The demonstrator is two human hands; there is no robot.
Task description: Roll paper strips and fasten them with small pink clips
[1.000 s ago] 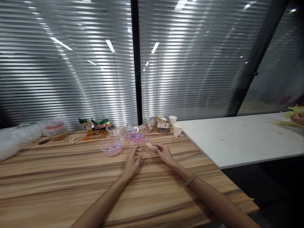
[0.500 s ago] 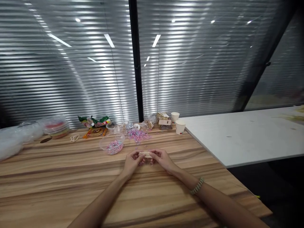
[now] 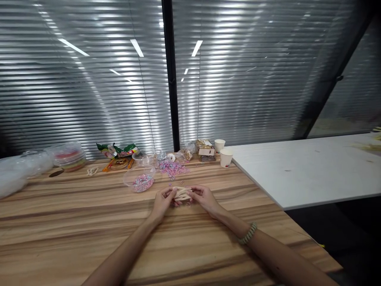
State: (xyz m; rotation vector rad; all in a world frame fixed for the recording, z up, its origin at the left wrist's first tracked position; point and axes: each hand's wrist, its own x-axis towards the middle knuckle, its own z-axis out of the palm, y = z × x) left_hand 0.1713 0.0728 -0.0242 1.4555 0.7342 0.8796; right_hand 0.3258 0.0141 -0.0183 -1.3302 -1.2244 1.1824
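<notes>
Between my two hands is a cream-coloured bundle of looped bands (image 3: 182, 193), its strands spread slightly apart. My left hand (image 3: 163, 202) pinches its left end with thumb and fingers. The right end sits in the closed fingers of my right hand (image 3: 205, 200). Under and just around the hands lie a few small pink pieces (image 3: 188, 204), partly hidden by the fingers. A clear round bowl (image 3: 127, 179) with small pink, purple and blue pieces stands beyond my left hand. Farther back is a loose pile of similar pieces (image 3: 173, 168); their exact kind is too small to tell.
Two paper cups (image 3: 226, 158) stand by a small box (image 3: 206, 151) at the back right. Green snack packets (image 3: 119, 151), stacked clear containers (image 3: 70, 157), plastic bags (image 3: 18, 174) and another cream looped piece (image 3: 92, 171) lie leftward. A white table (image 3: 306, 171) adjoins the wooden one (image 3: 89, 226).
The cream bundle, narrow and mostly covered by fingers before, now shows more widely with its strands apart. My left hand has shifted slightly left.
</notes>
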